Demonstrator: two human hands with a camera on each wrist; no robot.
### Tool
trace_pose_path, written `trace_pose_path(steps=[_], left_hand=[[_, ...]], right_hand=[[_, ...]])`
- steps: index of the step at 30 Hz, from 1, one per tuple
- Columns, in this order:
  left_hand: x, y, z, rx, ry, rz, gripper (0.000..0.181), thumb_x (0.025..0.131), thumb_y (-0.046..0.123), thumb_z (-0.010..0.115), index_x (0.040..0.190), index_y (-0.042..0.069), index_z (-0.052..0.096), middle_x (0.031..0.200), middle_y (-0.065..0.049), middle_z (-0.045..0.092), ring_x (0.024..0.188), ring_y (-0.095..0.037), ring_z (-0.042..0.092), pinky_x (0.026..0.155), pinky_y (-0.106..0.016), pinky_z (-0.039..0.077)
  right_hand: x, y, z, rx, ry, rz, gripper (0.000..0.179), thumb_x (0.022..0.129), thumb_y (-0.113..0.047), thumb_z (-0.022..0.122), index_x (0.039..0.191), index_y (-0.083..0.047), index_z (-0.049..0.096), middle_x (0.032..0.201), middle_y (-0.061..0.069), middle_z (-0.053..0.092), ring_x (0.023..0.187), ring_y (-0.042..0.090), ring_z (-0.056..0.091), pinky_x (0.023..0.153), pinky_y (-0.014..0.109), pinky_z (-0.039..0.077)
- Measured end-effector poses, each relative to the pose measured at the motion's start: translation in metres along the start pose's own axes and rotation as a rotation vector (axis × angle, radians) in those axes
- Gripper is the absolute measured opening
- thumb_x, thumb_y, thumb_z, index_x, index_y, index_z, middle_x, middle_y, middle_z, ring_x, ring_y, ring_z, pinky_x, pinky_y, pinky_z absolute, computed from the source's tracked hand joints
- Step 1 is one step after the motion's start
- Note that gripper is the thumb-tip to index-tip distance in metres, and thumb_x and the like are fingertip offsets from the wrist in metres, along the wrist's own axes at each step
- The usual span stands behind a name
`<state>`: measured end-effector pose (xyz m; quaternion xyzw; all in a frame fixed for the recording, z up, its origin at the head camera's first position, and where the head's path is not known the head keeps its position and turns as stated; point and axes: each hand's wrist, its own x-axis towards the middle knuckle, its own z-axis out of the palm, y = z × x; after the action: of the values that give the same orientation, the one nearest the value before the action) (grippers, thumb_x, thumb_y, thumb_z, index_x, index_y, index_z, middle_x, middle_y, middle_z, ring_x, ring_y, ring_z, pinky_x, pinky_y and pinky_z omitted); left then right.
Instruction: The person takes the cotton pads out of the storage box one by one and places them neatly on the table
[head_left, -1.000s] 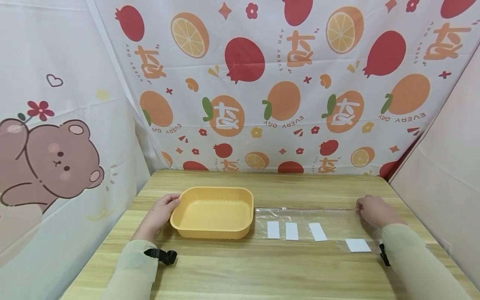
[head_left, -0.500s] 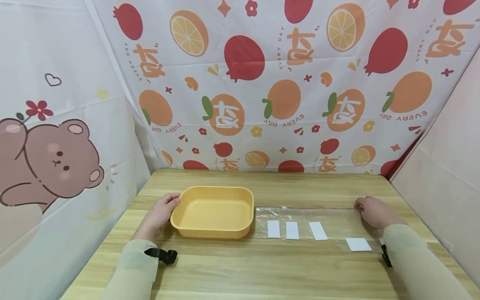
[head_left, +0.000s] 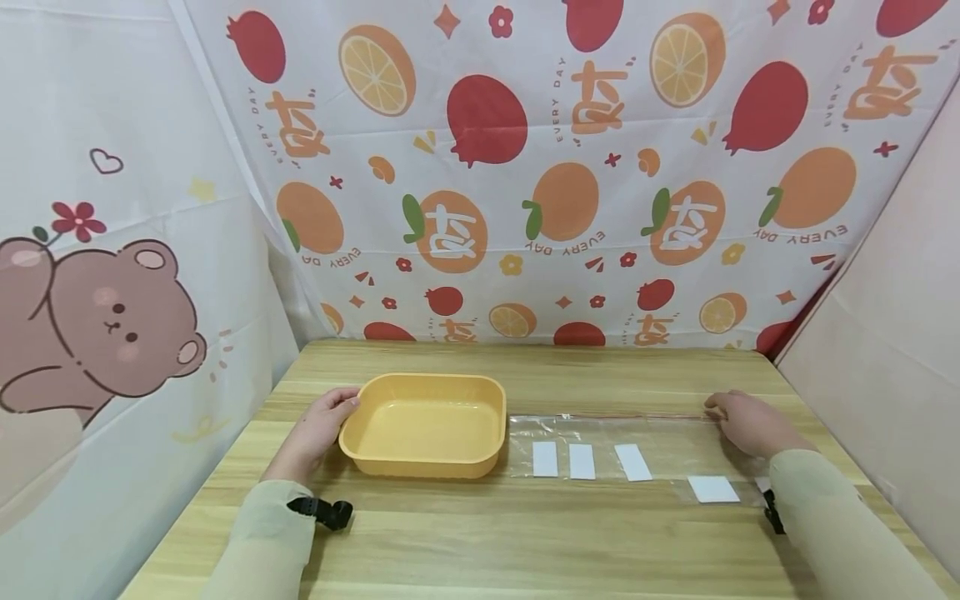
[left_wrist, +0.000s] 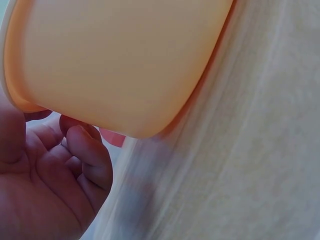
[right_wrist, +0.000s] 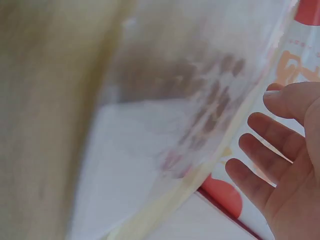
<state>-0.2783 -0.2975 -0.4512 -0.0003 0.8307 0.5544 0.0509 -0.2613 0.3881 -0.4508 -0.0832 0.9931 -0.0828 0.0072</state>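
Observation:
A yellow rectangular basin (head_left: pixel 423 467) stands on the left half of the table, its inside bare. My left hand (head_left: pixel 322 429) holds it at the left rim; in the left wrist view the curled fingers (left_wrist: pixel 90 155) lie against its outer side. To the right of the basin, clear plastic zip bags (head_left: pixel 675 433) lie flat in an overlapping row. Several white rectangles (head_left: pixel 582 462) show on them. Over the row's far right end is my right hand (head_left: pixel 757 425), near the zip edge. Its fingers (right_wrist: pixel 267 165) are spread apart in the right wrist view, with nothing between them.
The wooden table (head_left: pixel 480 542) carries all of this. Behind it hangs a fruit-print curtain (head_left: pixel 487 208), with a bear-print curtain (head_left: pixel 225 292) on the left and a plain pale one (head_left: pixel 885 375) on the right. Black straps (head_left: pixel 322 512) sit on both wrists.
My right hand has shifted slightly left along the bags' zip edge, its fingertips now extended. The left hand, basin and bags keep their places.

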Motion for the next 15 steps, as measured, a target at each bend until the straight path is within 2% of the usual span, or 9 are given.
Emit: trace_pose_path(steps=[4, 8, 13, 15], left_hand=[[-0.001, 0.001, 0.0, 0.024, 0.004, 0.013, 0.05, 0.111, 0.03, 0.043, 0.148, -0.003, 0.041, 0.141, -0.026, 0.049, 0.107, -0.021, 0.06, 0.081, -0.027, 0.054], [-0.002, 0.003, -0.002, 0.075, 0.019, 0.025, 0.049, 0.11, 0.03, 0.043, 0.147, -0.003, 0.041, 0.134, -0.025, 0.051, 0.107, -0.025, 0.06, 0.082, -0.029, 0.054], [-0.003, 0.011, -0.003, 0.232, 0.059, 0.01, 0.049, 0.109, 0.029, 0.044, 0.147, -0.001, 0.041, 0.122, -0.022, 0.055, 0.098, -0.028, 0.06, 0.08, -0.035, 0.051], [-0.003, 0.016, -0.003, 0.316, 0.085, 0.031, 0.05, 0.108, 0.029, 0.045, 0.147, -0.001, 0.04, 0.12, -0.022, 0.056, 0.099, -0.031, 0.06, 0.083, -0.041, 0.05]], right_hand=[[0.001, -0.007, -0.005, 0.015, 0.024, -0.002, 0.032, 0.099, -0.009, 0.055, 0.129, -0.004, 0.064, 0.131, 0.029, 0.059, 0.12, 0.052, 0.052, 0.094, 0.068, 0.042], [0.002, -0.02, -0.013, 0.04, 0.046, -0.02, 0.035, 0.099, -0.013, 0.056, 0.131, -0.002, 0.063, 0.132, 0.03, 0.057, 0.122, 0.053, 0.05, 0.097, 0.069, 0.04], [0.006, -0.038, -0.02, 0.055, 0.081, -0.019, 0.038, 0.097, -0.015, 0.056, 0.133, -0.001, 0.062, 0.132, 0.029, 0.057, 0.123, 0.053, 0.049, 0.098, 0.068, 0.039], [0.007, -0.046, -0.024, 0.058, 0.097, -0.025, 0.039, 0.096, -0.015, 0.056, 0.133, -0.002, 0.062, 0.132, 0.028, 0.058, 0.123, 0.052, 0.05, 0.098, 0.068, 0.039]])
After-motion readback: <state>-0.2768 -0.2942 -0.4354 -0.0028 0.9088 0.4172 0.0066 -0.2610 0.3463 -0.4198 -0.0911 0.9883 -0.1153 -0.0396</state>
